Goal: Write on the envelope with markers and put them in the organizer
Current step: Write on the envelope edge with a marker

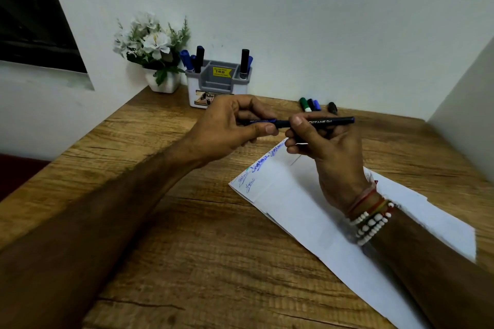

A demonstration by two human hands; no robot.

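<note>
You are gripping one pen [331, 121] between left hand [235, 125] and right hand [320, 147] just above the envelope [294, 195], which is carrying blue writing. Beyond the envelope, four loose markers [312, 105] are lying outside the part-filled organizer [217, 83].

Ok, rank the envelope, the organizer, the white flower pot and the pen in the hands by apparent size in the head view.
1. envelope
2. organizer
3. white flower pot or pen: unsure, since the pen is long but thin, and nearer the camera.
</note>
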